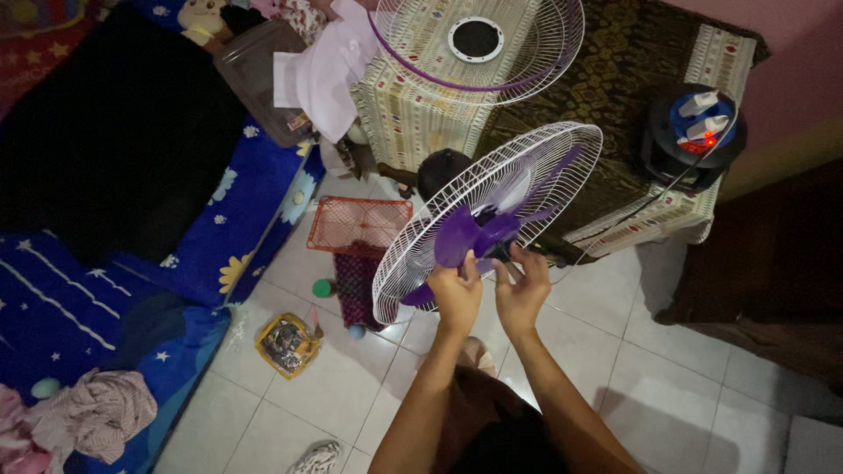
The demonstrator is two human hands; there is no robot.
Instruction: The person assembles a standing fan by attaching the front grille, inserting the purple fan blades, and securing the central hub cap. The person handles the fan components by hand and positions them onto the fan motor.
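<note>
**Hands at the fan hub**

While both hands meet at the middle of the purple fan blade [479, 233], the left hand [457, 294] grips a blade and the right hand [522, 290] curls its fingers [512, 256] at the hub. Behind stands the white grille [413, 263]; a second grille [527, 53] lies on the cloth-covered table [615, 79], a red basket [360, 224] on the floor [667, 351].

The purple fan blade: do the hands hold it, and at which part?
Both hands, left hand and right hand, grip the purple fan blade near its centre hub, inside the white rear grille.

Single view: head-worn camera, facing steeply down. Close on both hands [487, 294]; tiled floor [615, 351] beyond.
</note>
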